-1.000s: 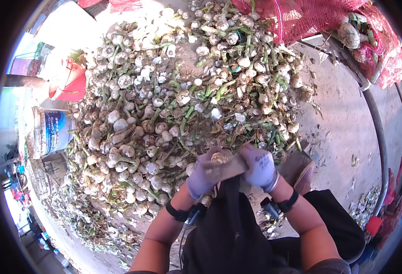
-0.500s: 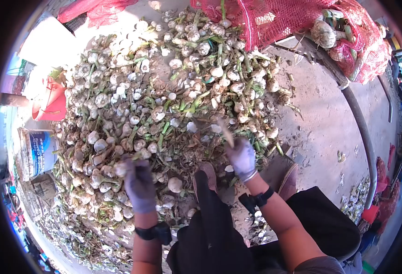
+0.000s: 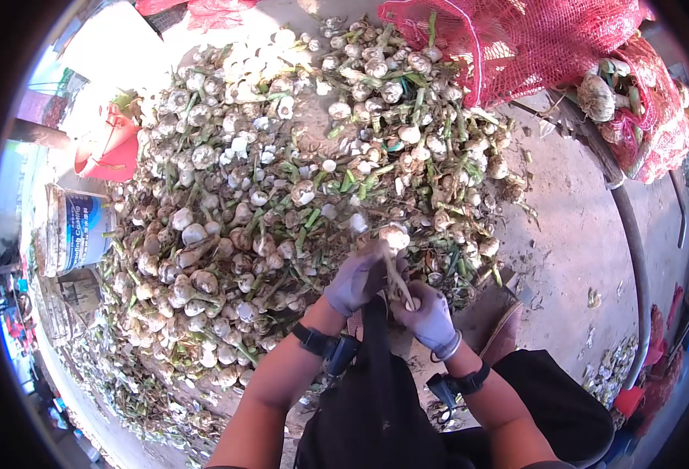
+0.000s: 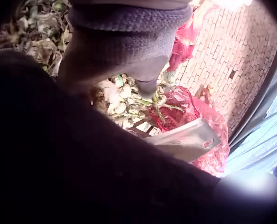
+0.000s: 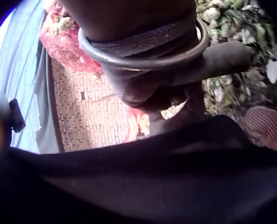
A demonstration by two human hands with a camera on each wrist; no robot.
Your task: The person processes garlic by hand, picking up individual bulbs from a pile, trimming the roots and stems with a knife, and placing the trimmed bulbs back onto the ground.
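Observation:
My gloved left hand (image 3: 358, 280) grips a garlic bulb (image 3: 395, 237), whose pale head shows past the fingertips in the head view. Close beside it, my gloved right hand (image 3: 430, 319) holds a broad-bladed knife (image 3: 394, 275), seen nearly edge-on against the bulb's underside. In the left wrist view the flat metal blade (image 4: 185, 140) has a small hole near its corner. The knife's round handle (image 5: 227, 60) sticks out of the right fist in the right wrist view. A heap of garlic (image 3: 204, 234) with stalks spreads in front of both hands.
Red mesh sacks (image 3: 532, 55) lie at the upper right, by a curved pole (image 3: 634, 250). A red bucket (image 3: 108, 148) and a white-and-blue paint pail (image 3: 86, 230) stand on the left. One shoe (image 3: 503, 328) is beside the right hand.
The hands were together, the knife over a bulb; then the left hand swung left to the heap while the right held the knife apart. Now the left is back with a bulb at the knife.

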